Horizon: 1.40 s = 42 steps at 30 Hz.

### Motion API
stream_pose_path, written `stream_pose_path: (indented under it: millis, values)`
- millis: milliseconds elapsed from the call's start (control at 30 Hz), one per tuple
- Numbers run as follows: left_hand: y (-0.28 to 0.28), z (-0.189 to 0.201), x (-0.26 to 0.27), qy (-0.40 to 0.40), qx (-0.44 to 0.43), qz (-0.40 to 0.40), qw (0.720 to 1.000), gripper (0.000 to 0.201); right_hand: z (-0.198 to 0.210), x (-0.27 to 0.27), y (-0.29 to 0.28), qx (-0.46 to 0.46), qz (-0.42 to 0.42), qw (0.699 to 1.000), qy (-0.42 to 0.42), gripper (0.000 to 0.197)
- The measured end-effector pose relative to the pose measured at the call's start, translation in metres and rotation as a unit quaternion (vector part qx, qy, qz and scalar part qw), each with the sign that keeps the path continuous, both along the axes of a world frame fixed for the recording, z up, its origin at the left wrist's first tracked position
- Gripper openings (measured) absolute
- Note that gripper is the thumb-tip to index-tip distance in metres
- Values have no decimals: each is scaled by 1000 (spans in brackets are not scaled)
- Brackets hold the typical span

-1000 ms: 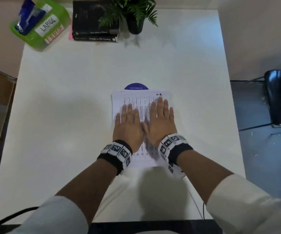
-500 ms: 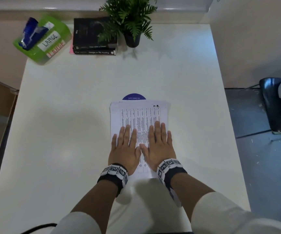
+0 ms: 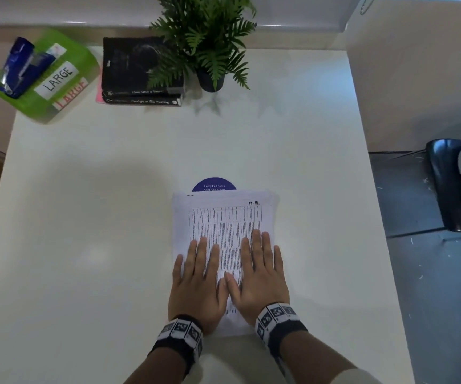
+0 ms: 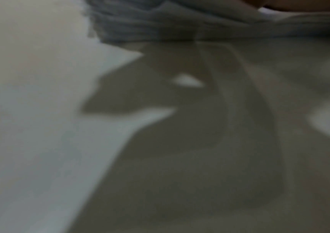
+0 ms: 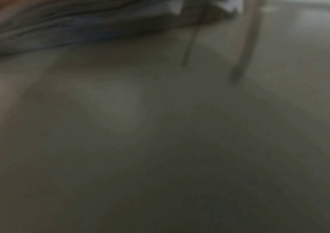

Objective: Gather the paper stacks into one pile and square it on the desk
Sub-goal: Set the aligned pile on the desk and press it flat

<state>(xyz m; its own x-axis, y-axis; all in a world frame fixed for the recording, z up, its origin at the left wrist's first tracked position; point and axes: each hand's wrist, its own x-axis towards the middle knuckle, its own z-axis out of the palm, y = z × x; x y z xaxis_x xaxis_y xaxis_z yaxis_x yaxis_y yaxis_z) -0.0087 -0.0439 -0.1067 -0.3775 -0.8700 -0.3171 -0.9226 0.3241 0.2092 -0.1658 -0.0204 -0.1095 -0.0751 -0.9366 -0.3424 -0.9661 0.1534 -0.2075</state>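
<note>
Already the paper pile [image 3: 225,231] lies mid-desk [image 3: 85,245], its far edge over a purple sticker [image 3: 214,184], with the left hand [image 3: 197,284] and right hand [image 3: 261,281] spread flat on its near half. Sliding palms could fan the loose top sheets askew. Both wrist views are blurred; perhaps uneven layered edges show.

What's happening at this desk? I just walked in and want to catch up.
A person is tidying papers. One pile of white printed paper sheets lies flat on the white desk, partly covering a round purple sticker. The left hand and right hand rest flat on it, side by side, fingers straight. The pile's edges look slightly uneven.
</note>
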Motion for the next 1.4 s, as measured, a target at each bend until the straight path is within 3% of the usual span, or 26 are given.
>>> stream_pose_path:
  millis: [367, 633, 733, 833, 900, 1000, 1133, 1267, 1400]
  values:
    - [0, 2, 0, 3, -10, 1, 1000, 74, -3, -1, 2, -7, -2, 1000, -6, 82]
    - [0, 17, 0, 11, -46, -27, 999, 36, 21, -2, -3, 19, 19, 1000, -14, 80]
    - [0, 37, -4, -4, -48, -47, 998, 34, 42, -6, -10, 19, 57, 998, -4, 63]
    - [0, 49, 1, 7, -30, -80, 996, 48, 64, -2, -10, 3, 83, 996, -13, 53]
    - [2, 55, 7, -10, 4, -99, 995, 72, 72, 3, -4, 19, 118, 992, -39, 59]
    - [8, 61, 18, -50, 69, -125, 989, 105, 77, 4, 9, 84, 163, 981, -63, 91]
    - [19, 57, 26, -127, 131, -165, 969, 140, 71, 0, 22, 137, 228, 964, -2, 128]
    - [19, 57, 18, -160, 126, -168, 965, 138, 66, 1, 19, 146, 246, 957, 46, 130]
    - [16, 60, 16, -132, 111, -145, 974, 124, 63, 5, 16, 148, 226, 962, 37, 127]
